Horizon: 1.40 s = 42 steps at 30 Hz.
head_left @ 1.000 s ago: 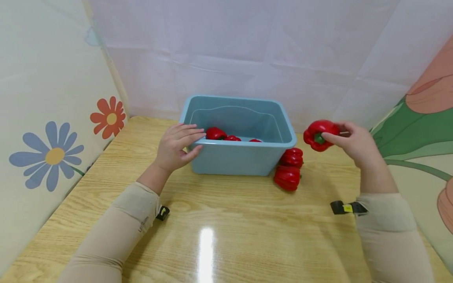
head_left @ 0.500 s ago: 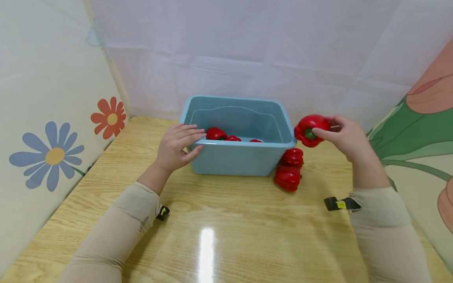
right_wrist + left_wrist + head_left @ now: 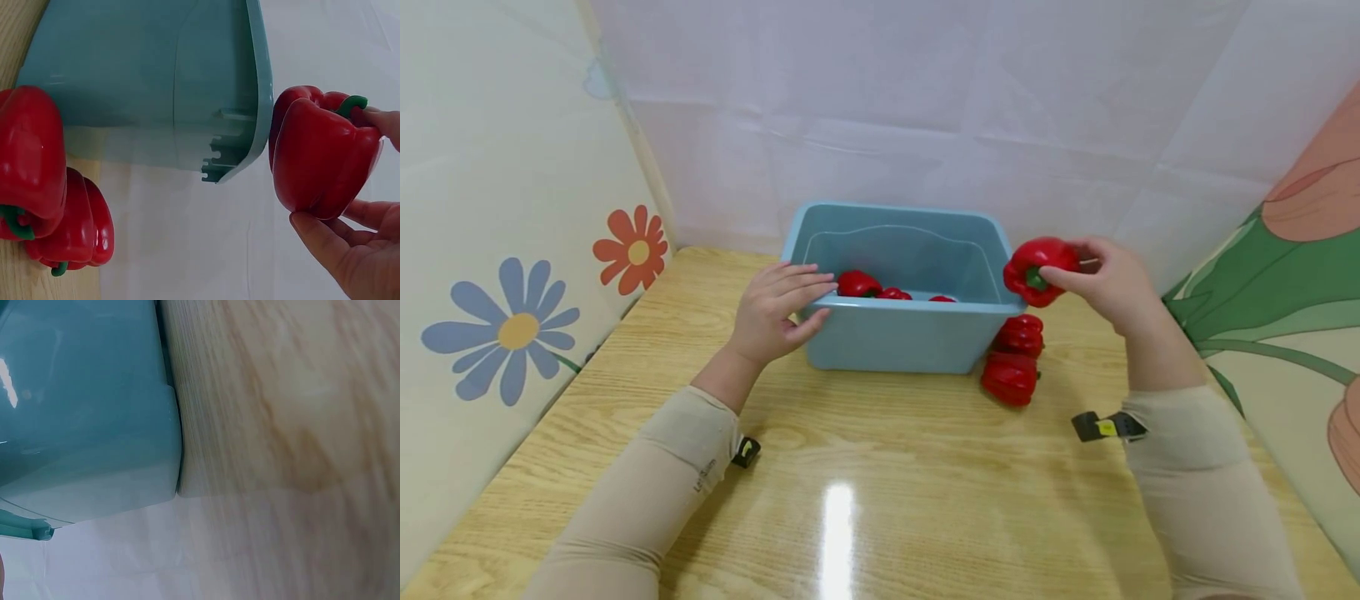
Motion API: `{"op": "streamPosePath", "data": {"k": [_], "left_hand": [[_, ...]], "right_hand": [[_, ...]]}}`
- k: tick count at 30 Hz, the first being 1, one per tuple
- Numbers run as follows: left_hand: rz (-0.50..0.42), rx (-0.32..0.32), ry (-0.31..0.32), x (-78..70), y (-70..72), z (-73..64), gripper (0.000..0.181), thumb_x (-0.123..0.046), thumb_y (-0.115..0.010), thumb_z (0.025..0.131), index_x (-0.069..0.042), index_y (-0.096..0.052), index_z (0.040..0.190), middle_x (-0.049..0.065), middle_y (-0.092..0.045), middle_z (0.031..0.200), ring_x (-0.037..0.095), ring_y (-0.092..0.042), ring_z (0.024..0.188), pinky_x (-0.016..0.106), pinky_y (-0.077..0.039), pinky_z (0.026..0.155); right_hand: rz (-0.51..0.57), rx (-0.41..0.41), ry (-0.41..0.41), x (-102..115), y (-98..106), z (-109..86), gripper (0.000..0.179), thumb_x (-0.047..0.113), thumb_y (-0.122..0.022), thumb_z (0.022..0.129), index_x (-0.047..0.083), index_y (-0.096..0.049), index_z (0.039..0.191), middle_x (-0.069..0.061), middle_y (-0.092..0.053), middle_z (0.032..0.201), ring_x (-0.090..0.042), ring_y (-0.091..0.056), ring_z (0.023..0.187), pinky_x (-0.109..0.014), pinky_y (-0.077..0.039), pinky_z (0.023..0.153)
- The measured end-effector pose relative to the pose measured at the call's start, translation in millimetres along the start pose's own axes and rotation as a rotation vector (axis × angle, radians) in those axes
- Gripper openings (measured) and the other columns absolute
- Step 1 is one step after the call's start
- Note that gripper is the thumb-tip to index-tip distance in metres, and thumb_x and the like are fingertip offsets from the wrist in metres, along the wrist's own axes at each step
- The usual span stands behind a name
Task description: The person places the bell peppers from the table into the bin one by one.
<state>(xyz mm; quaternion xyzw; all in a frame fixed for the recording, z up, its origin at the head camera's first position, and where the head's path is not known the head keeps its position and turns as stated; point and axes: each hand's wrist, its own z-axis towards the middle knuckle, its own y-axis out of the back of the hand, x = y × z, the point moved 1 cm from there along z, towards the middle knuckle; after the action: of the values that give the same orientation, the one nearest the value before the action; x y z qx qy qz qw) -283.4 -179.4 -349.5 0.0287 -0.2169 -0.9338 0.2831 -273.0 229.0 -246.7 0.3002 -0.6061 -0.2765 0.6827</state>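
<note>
In the head view my right hand (image 3: 1108, 282) holds a red bell pepper (image 3: 1041, 271) by its side, thumb near the green stem. The pepper is at the right end of the blue bin (image 3: 887, 337), level with its rim. The right wrist view shows this pepper (image 3: 325, 156) between thumb and fingers beside the rim. My left hand (image 3: 778, 310) rests on the bin's front left corner, fingers lying straight over the rim. Inside the bin several red peppers (image 3: 857, 284) show partly, their lower parts hidden by the front wall.
Two more red peppers (image 3: 1010, 379) lie on the wooden table (image 3: 910, 475) against the bin's right side. A white sheet (image 3: 887, 117) hangs close behind the bin. Flower-printed panels (image 3: 497, 192) flank the table on both sides.
My right hand has carried the pepper leftward and slightly up, from apart on the right to the bin's right rim. The left hand, the bin and the other peppers have stayed put.
</note>
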Motion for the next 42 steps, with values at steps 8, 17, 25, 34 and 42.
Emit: {"op": "streamPosePath", "data": {"k": [8, 17, 25, 34, 42], "left_hand": [[-0.001, 0.000, 0.002, -0.6, 0.5, 0.3, 0.031, -0.030, -0.062, 0.081, -0.006, -0.071, 0.100, 0.007, -0.069, 0.101, 0.027, -0.061, 0.101, 0.044, -0.041, 0.092], [-0.002, -0.006, 0.004, -0.4, -0.1, -0.3, 0.031, -0.029, -0.062, 0.081, -0.007, -0.071, 0.100, 0.007, -0.069, 0.101, 0.028, -0.061, 0.100, 0.044, -0.041, 0.092], [-0.001, -0.012, 0.004, 0.7, -1.2, -1.6, 0.031, -0.028, -0.064, 0.079, -0.008, -0.071, 0.102, 0.007, -0.069, 0.102, 0.028, -0.061, 0.101, 0.044, -0.041, 0.092], [0.006, 0.007, 0.011, 1.2, -0.4, -1.4, 0.031, -0.027, -0.064, 0.079, -0.008, -0.071, 0.102, 0.007, -0.068, 0.104, 0.027, -0.060, 0.102, 0.043, -0.040, 0.094], [0.011, 0.007, 0.009, 1.2, -1.0, -1.8, 0.031, -0.029, -0.063, 0.080, -0.009, -0.071, 0.102, 0.006, -0.068, 0.104, 0.026, -0.061, 0.102, 0.042, -0.040, 0.094]], "right_hand": [[-0.004, 0.019, 0.001, 10, -9, 5.3, 0.077, 0.057, -0.060, 0.077, 0.010, -0.041, 0.134, -0.015, -0.046, 0.126, -0.035, -0.043, 0.112, -0.050, -0.044, 0.083], [0.044, 0.012, 0.013, 19, -17, 10.4, 0.075, 0.056, -0.063, 0.076, 0.010, -0.044, 0.132, -0.012, -0.049, 0.124, -0.031, -0.044, 0.111, -0.049, -0.044, 0.084], [0.056, 0.000, 0.019, 26, -26, 16.2, 0.076, 0.056, -0.064, 0.075, 0.010, -0.045, 0.132, -0.011, -0.048, 0.124, -0.030, -0.044, 0.110, -0.047, -0.044, 0.085], [0.090, 0.016, 0.020, 30, -36, 22.8, 0.075, 0.054, -0.066, 0.074, 0.011, -0.045, 0.132, -0.009, -0.049, 0.123, -0.028, -0.044, 0.109, -0.044, -0.045, 0.085], [0.089, 0.027, 0.026, 29, -40, 26.3, 0.071, 0.053, -0.065, 0.075, 0.011, -0.048, 0.129, -0.009, -0.051, 0.121, -0.027, -0.046, 0.108, -0.041, -0.046, 0.083]]}}
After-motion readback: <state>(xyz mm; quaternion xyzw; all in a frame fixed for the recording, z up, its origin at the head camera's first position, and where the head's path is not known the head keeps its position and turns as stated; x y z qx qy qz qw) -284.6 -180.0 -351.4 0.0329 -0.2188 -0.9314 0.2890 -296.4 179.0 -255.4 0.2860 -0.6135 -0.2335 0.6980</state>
